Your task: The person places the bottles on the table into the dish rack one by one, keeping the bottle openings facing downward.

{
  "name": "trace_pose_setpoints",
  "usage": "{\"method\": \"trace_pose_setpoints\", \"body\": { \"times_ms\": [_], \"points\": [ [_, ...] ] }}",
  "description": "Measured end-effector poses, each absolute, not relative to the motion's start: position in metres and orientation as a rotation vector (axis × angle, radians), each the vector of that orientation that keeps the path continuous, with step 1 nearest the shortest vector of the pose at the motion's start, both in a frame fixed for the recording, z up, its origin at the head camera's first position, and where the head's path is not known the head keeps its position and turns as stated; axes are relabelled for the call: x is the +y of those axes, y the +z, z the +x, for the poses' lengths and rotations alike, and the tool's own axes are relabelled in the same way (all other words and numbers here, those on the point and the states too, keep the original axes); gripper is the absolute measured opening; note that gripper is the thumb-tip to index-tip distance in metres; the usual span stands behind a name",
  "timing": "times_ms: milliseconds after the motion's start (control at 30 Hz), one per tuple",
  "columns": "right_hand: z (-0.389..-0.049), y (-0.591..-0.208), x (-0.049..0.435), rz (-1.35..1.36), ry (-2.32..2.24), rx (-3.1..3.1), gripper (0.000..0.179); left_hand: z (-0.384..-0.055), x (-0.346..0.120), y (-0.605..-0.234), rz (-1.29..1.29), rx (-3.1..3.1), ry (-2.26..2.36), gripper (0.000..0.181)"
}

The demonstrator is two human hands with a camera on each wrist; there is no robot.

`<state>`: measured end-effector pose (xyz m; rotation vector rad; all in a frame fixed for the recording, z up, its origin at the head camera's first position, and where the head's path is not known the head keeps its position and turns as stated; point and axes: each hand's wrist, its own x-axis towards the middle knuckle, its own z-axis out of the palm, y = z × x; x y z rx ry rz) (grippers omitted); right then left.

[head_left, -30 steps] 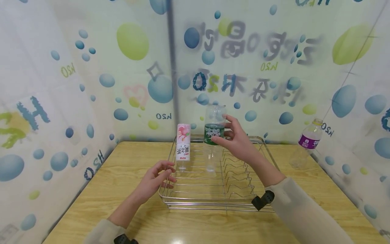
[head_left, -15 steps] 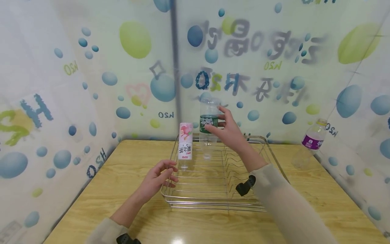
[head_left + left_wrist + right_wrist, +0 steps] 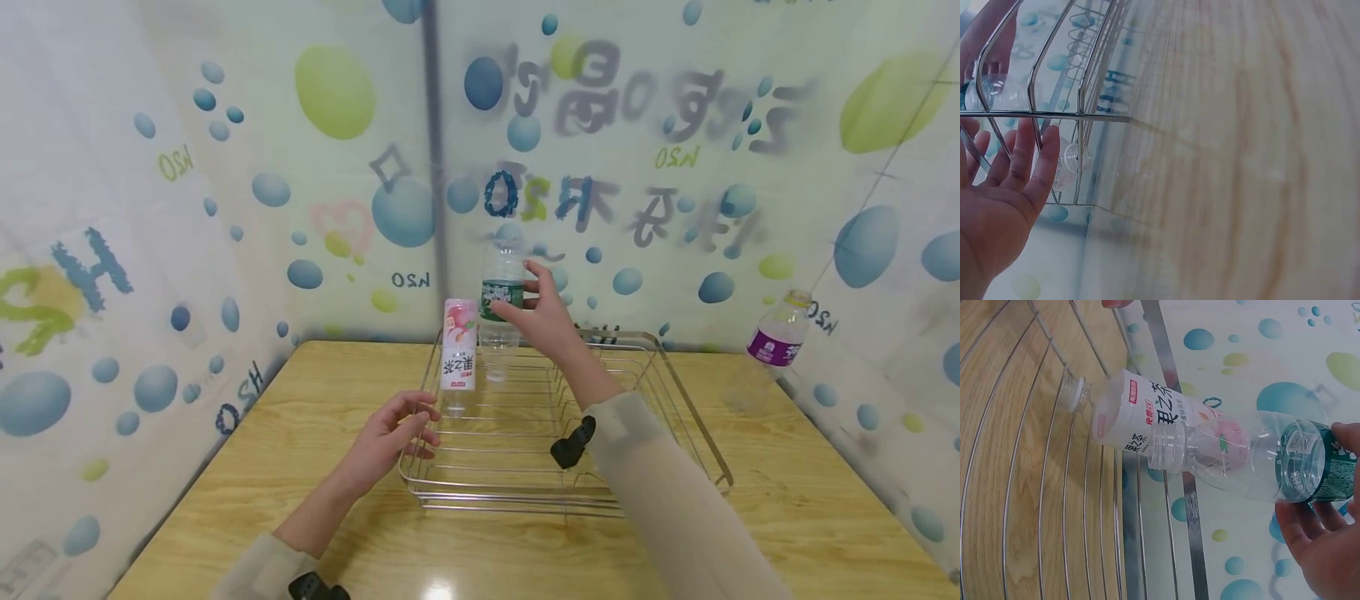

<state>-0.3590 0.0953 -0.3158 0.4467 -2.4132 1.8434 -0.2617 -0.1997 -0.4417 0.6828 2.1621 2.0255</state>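
We read 果之茶 on the pink-and-white bottle [image 3: 460, 346], upside down in head view. White characters on the green-label bottle [image 3: 501, 300]: too small for us. Purple-label bottle [image 3: 774, 348]: white print, we can't make it out. Backdrop [image 3: 360, 167]: we get mirrored "H2O" and "h2O" repeats, plus blurred grey mirrored Chinese characters.

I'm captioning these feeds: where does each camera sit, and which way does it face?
Head: worn on the head, looking forward and down at the wire rack; left hand, right hand and both sleeves show.
Left wrist: worn there, facing the rack's side and wooden table; left hand and part of the right show.
Right wrist: worn there, facing the green-labelled bottle and pink-labelled bottle; right hand shows, plus apparently a fingertip at top.
Head and right wrist share both bottles.
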Motion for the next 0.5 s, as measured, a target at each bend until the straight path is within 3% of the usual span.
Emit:
{"method": "trace_pose_setpoints", "body": {
  "times_ms": [267, 500],
  "points": [
    [-0.367, -0.322, 0.092, 0.416, 1.879, -2.366, 0.096, -0.263, -0.198, -0.442, 0.681, 2.153, 2.028, 0.04],
    [-0.369, -0.334, 0.09, 0.357, 1.882, -2.397, 0.097, -0.262, -0.2, -0.443, 0.692, 2.14, 2.034, 0.028]
  ]
}}
